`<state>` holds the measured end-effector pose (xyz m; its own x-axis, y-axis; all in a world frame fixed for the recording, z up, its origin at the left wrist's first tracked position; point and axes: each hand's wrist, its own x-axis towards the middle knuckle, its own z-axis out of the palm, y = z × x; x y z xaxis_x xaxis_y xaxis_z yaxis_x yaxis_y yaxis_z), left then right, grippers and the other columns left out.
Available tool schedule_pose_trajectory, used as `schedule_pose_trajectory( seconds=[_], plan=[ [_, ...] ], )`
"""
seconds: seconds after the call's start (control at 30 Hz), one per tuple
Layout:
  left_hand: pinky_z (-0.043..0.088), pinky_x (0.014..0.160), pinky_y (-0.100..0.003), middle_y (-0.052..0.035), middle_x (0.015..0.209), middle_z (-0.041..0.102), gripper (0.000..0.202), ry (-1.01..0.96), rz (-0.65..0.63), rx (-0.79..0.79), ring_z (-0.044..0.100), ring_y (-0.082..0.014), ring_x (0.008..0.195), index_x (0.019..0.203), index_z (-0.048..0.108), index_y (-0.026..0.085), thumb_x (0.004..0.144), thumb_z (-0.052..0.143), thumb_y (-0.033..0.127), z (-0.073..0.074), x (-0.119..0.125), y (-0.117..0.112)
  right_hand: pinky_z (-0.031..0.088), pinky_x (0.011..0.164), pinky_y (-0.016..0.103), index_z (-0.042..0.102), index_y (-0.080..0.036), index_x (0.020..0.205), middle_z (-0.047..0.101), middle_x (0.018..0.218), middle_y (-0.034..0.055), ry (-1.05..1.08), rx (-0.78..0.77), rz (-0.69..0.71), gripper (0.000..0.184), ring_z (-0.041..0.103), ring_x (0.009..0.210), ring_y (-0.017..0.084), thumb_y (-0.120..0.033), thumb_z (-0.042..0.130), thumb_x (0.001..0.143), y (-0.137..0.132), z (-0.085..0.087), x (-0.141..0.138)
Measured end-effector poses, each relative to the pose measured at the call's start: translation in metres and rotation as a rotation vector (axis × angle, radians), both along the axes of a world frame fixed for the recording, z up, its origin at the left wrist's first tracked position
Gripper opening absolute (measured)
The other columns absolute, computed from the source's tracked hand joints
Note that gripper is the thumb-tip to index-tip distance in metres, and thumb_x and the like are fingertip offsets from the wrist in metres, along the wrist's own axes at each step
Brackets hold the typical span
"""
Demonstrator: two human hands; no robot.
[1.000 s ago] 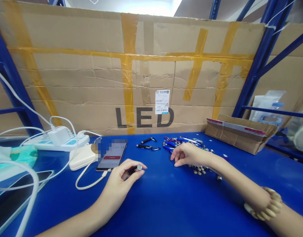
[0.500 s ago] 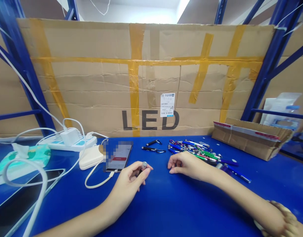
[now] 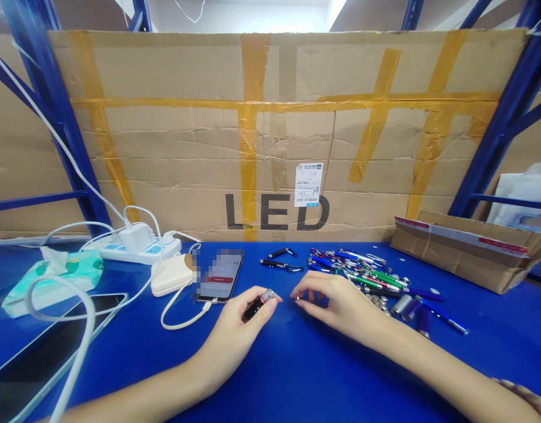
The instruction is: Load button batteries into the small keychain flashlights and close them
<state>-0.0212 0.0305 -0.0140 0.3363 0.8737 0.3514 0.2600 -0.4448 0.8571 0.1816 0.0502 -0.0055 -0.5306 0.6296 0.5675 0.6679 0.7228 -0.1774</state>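
Note:
My left hand (image 3: 248,320) is closed around a small black tube, like a mini flashlight (image 3: 258,305), with its silvery end and a bit of red label pointing toward my right hand. A short gap away, my right hand (image 3: 329,299) pinches a tiny silvery piece (image 3: 297,298) between thumb and index finger; its kind is too small to tell. Behind my hands lie two black mini flashlights with carabiner clips (image 3: 276,265). Just beyond my right hand spreads a pile of blue, green, red and black metal tubes (image 3: 376,273), with several small silvery round pieces (image 3: 379,302) near my wrist.
A phone on a charging cable (image 3: 221,279) lies left of centre beside a cream power bank (image 3: 168,276). Farther left are a power strip (image 3: 116,249), a tissue pack (image 3: 63,279) and a dark tablet-like device (image 3: 41,358). An open cardboard tray (image 3: 459,249) stands at back right.
My left hand has turned the black tube so more of it shows. My right hand has shifted slightly toward it, now with a tiny silvery piece visible at its fingertips. The view has shifted slightly.

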Motion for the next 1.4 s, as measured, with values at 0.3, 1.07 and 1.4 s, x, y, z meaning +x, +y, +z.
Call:
schedule_pose_trajectory(
  seconds=[0.3,1.07,1.4],
  plan=[
    [0.040,0.073,-0.025,-0.0017,0.087,0.061,0.025,0.063,-0.021,-0.014,0.053,-0.0178,0.081,0.094,0.062,0.017,0.085,0.047,0.035,-0.001,-0.001,0.000,0.049,0.065,0.024,0.063,-0.021,0.087,0.065,0.082,0.0021,0.193,0.169,0.073,0.011,0.059,0.069,0.012,-0.021,0.052,0.084,-0.009,0.002,-0.005],
    [0.032,0.062,-0.022,0.0032,0.066,0.046,0.027,0.168,-0.144,0.076,0.044,-0.0138,0.067,0.066,0.046,0.018,0.088,0.039,0.031,-0.004,-0.001,-0.001,0.050,0.055,0.019,0.069,-0.021,0.084,0.068,0.075,0.0014,0.429,-0.039,0.264,0.010,0.061,0.067,0.011,-0.020,0.062,0.078,-0.021,-0.002,-0.020],
    [0.034,0.065,-0.023,0.0026,0.070,0.048,0.018,0.113,-0.197,0.056,0.046,-0.0143,0.070,0.084,0.055,0.017,0.087,0.042,0.030,-0.008,-0.003,0.005,0.048,0.052,0.018,0.065,-0.022,0.098,0.068,0.082,0.0023,0.290,0.024,0.292,0.025,0.059,0.074,0.012,-0.012,0.057,0.077,-0.027,0.000,-0.022]
  ],
)
